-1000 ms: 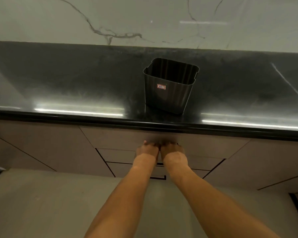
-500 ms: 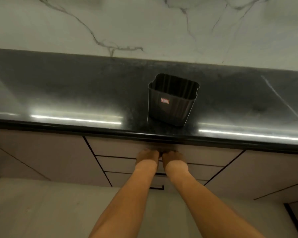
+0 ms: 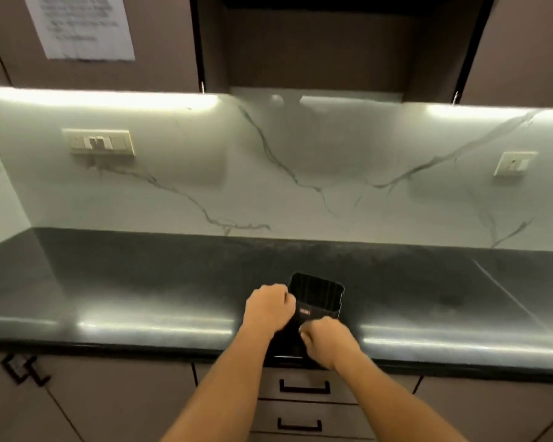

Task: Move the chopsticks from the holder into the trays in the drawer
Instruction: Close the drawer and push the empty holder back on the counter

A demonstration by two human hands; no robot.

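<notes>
The black ribbed chopstick holder (image 3: pixel 317 293) stands upright near the front edge of the dark countertop (image 3: pixel 141 291); no chopsticks show in its open top. My left hand (image 3: pixel 267 307) is curled into a fist against the holder's upper left corner. My right hand (image 3: pixel 328 339) is curled too, in front of the holder's lower right face, hiding that part. Nothing shows inside either hand. Below the counter edge, the stacked drawers (image 3: pixel 304 386) with black handles are closed, so the trays are hidden.
A marble backsplash (image 3: pixel 300 173) rises behind the counter, with a switch plate (image 3: pixel 99 142) at the left and a socket (image 3: pixel 514 163) at the right. Brown wall cabinets (image 3: pixel 160 36) hang above. Cabinet doors (image 3: pixel 109 403) flank the drawers.
Both hands have left the drawer front under the counter edge and risen to the holder on the counter. The view has tilted up, now showing the backsplash and wall cabinets.
</notes>
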